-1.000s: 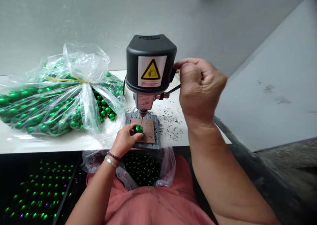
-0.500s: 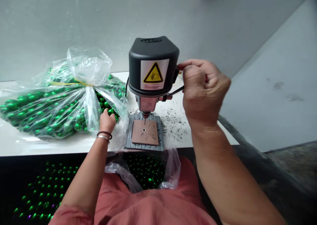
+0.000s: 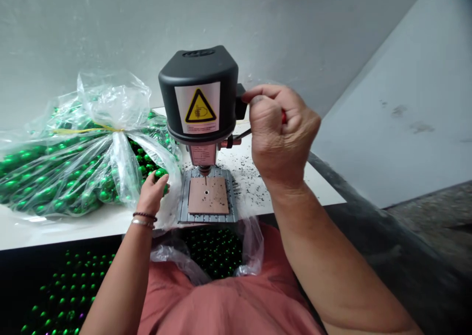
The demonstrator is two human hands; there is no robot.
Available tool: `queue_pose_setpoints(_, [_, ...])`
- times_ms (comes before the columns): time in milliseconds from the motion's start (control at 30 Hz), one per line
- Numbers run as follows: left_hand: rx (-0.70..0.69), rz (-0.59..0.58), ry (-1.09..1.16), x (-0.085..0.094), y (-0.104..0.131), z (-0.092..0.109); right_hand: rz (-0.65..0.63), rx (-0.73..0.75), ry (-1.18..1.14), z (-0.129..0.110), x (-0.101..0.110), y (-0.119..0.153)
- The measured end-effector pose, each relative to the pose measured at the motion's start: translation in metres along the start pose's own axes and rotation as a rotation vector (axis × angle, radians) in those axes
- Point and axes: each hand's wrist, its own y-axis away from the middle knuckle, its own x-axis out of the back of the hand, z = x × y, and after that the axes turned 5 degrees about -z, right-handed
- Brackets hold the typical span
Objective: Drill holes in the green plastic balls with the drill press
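My left hand (image 3: 152, 193) is closed around a shiny green ball (image 3: 160, 172) at the opening of a clear plastic bag (image 3: 120, 160) full of similar balls. My right hand (image 3: 283, 136) wraps round the lever (image 3: 243, 134) of a small black drill press (image 3: 227, 79). A red bit of the lever's end (image 3: 283, 116) shows between the fingers. The index finger reaches to the black switch box (image 3: 241, 101) on the press's side. Beneath the drill bit (image 3: 205, 180) lies a brown square board (image 3: 207, 205) with a small hole in it, on the grey slotted base (image 3: 231, 197).
Dark shavings (image 3: 241, 178) litter the white table (image 3: 324, 187) right of the press. Below the table edge, a plastic bag (image 3: 254, 241) with green balls rests at my lap. More green balls (image 3: 70, 281) lie low on the left. A wall rises behind.
My left hand has drawn back a little from the bag's opening, with a green ball now showing in its fingers. My right hand stays on the lever. The view has shifted right.
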Motion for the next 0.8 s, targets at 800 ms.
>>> queue_pose_setpoints(800, [-0.015, -0.401, -0.199, -0.040, 0.046, 0.029, -0.055, 0.050, 0.026, 0.006, 0.004, -0.004])
